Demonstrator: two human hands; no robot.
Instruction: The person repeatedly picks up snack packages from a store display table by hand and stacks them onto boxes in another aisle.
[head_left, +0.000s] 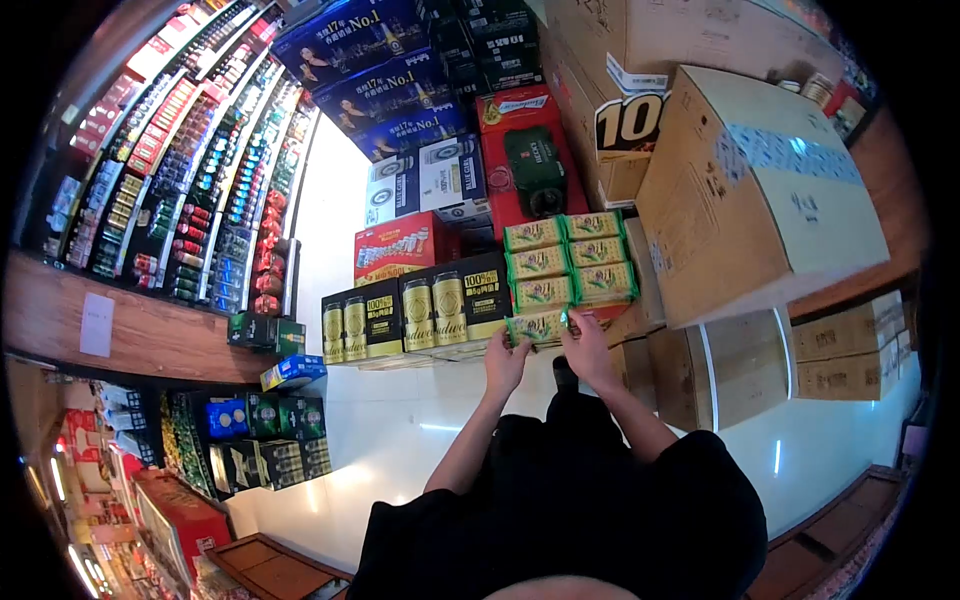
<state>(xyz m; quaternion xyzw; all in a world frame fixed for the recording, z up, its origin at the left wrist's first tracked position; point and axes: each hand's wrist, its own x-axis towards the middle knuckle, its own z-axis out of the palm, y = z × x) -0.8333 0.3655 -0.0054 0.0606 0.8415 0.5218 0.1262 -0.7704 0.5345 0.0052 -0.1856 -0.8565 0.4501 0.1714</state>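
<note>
Pale, shiny shop floor (390, 405), drink cases piled beyond it. From where I stand: left hand (507, 362) and right hand (590, 352) at the pile's near edge, fingers of each gripping opposite ends of one yellow-green packet (540, 328). Whether it rests or is lifted: cannot tell. It lies at the near left corner of six similar packets (540, 262), set in two columns of three. To their left, boxes with gold cans (450, 310); behind, a dark green multipack (536, 165). Right side: large taped carton (720, 200). Farther: blue boxes (395, 95); far left, wood-edged shelves (170, 325) of drinks.
</note>
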